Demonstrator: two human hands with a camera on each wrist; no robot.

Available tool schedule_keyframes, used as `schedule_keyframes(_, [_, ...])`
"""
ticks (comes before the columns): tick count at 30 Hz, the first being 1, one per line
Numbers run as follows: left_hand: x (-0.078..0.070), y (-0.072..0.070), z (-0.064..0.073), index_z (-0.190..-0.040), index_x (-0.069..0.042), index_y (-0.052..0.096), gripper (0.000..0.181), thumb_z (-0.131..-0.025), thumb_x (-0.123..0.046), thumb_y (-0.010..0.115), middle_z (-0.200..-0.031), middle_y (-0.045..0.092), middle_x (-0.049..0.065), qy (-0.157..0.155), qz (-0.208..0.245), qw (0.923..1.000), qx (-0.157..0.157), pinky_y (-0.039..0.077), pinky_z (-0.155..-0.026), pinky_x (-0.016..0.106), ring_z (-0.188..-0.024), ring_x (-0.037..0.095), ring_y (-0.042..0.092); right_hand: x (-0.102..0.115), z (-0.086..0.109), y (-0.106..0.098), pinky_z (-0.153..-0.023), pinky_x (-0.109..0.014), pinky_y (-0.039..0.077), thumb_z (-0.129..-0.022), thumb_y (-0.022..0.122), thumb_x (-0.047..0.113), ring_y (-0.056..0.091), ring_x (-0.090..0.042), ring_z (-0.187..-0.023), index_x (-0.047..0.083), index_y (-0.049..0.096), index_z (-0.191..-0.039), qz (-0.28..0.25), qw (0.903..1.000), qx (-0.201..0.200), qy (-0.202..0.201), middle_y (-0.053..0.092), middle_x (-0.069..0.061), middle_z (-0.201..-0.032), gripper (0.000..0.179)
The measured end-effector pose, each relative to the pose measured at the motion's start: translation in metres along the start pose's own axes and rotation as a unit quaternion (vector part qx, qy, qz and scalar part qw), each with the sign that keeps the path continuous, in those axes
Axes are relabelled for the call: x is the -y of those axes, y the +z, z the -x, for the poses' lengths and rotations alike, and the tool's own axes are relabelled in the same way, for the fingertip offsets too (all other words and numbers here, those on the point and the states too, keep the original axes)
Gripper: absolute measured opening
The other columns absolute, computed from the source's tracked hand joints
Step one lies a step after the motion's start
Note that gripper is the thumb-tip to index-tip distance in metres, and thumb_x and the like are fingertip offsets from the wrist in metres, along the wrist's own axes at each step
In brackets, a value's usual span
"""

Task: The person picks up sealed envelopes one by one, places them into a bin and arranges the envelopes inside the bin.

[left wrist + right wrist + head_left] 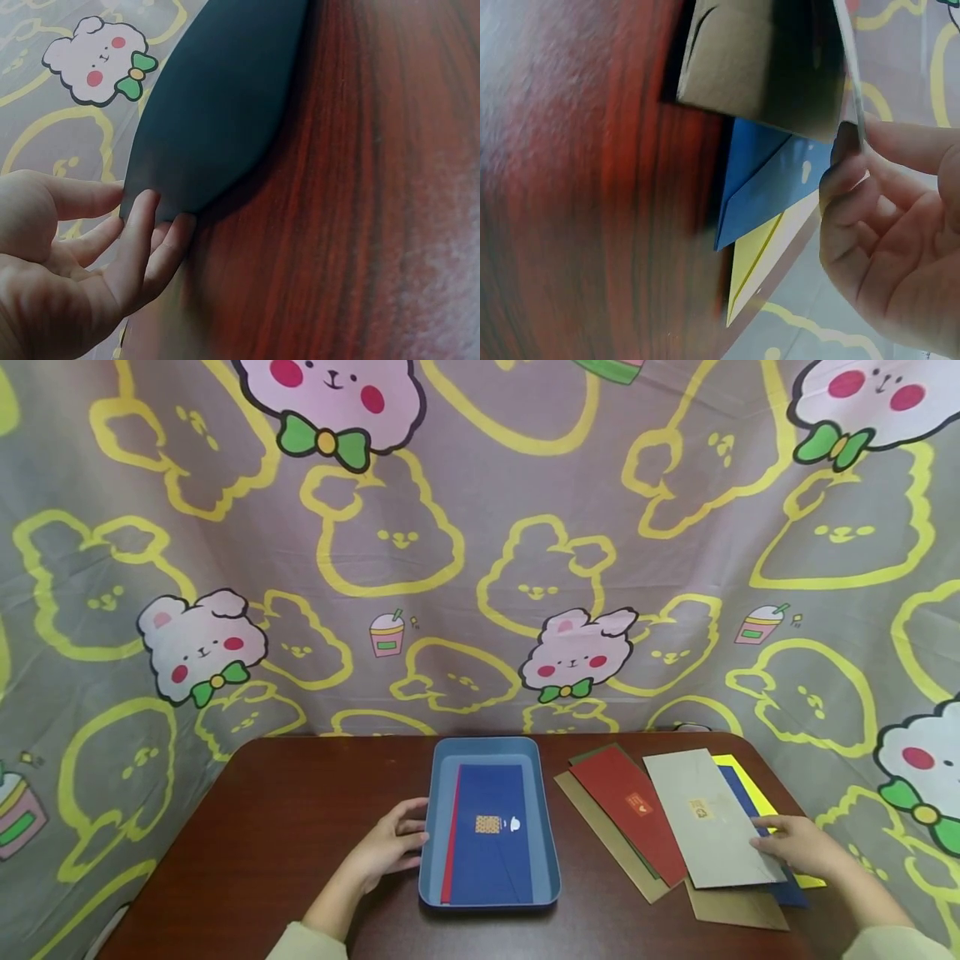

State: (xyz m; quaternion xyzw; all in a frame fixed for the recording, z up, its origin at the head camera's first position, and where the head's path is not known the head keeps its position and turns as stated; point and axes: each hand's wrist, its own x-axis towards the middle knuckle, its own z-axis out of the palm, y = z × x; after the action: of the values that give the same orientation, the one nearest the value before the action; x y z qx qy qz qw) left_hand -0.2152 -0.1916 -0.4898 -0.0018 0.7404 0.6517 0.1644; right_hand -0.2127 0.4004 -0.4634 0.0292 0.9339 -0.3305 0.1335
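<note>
My left hand [386, 847] is at the left side of a blue tray [426, 877]. Its fairly straight fingertips [139, 217] touch the tray's dark outer wall [217, 112]. Inside the tray lies a dark blue envelope [491, 860], with the edge of a red one [452, 852] showing beneath. My right hand [802, 843] pinches the right edge of a grey envelope [697, 835] between thumb and fingers. In the right wrist view, this hand [900, 240] holds the envelope's thin edge [853, 82] above the others.
Beside the grey envelope lie a red envelope [618, 806], a green one mostly covered, and brown ones [735, 906]. Blue [761, 187] and yellow [761, 259] envelopes lie to its right. A patterned curtain [480, 543] hangs behind the brown table [300, 793].
</note>
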Motion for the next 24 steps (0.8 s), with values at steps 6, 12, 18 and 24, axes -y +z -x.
schedule_keyframes(6, [0.000, -0.001, 0.000, -0.151, -0.001, 0.038, 0.056, -0.100, 0.001, 0.061, -0.132, 0.058, 0.028, 0.004, 0.003, 1.0000, 0.006, 0.059, -0.079, 0.044, -0.104, 0.029, 0.066, 0.008, 0.005, -0.003, -0.049, -0.023, 0.040, -0.103, 0.058, 0.014, 0.043, -0.010, -0.054, -0.025, 0.046, -0.134, -0.059, 0.9982, 0.005, 0.004, 0.050, 0.000, -0.064, 0.051])
schedule_keyframes(12, [0.001, -0.001, -0.001, -0.151, -0.001, 0.038, 0.056, -0.100, 0.001, 0.061, -0.131, 0.058, 0.028, 0.008, 0.001, 0.9999, 0.008, 0.059, -0.080, 0.045, -0.104, 0.029, 0.066, 0.014, 0.009, -0.006, -0.050, -0.023, 0.041, -0.105, 0.059, 0.022, 0.047, -0.010, -0.056, -0.022, 0.039, -0.140, -0.144, 0.9891, 0.016, 0.026, 0.051, 0.000, -0.066, 0.060])
schedule_keyframes(18, [0.002, -0.001, -0.002, -0.151, -0.001, 0.038, 0.057, -0.100, 0.000, 0.061, -0.131, 0.058, 0.027, 0.007, -0.002, 1.0000, 0.004, 0.059, -0.079, 0.045, -0.103, 0.029, 0.066, 0.020, 0.011, -0.010, -0.068, -0.028, 0.058, -0.106, 0.058, 0.025, 0.068, -0.013, -0.075, -0.021, 0.030, -0.144, -0.228, 0.9725, 0.036, 0.034, 0.069, 0.002, -0.091, 0.066])
schedule_keyframes(24, [0.002, -0.001, -0.001, -0.152, -0.001, 0.037, 0.057, -0.100, 0.000, 0.061, -0.131, 0.058, 0.027, 0.009, 0.001, 0.9999, 0.011, 0.059, -0.079, 0.045, -0.103, 0.029, 0.066, 0.029, 0.013, -0.009, -0.078, -0.034, 0.060, -0.108, 0.054, 0.022, 0.074, -0.018, -0.090, -0.023, 0.024, -0.145, -0.269, 0.9619, 0.048, 0.009, 0.073, -0.001, -0.103, 0.065])
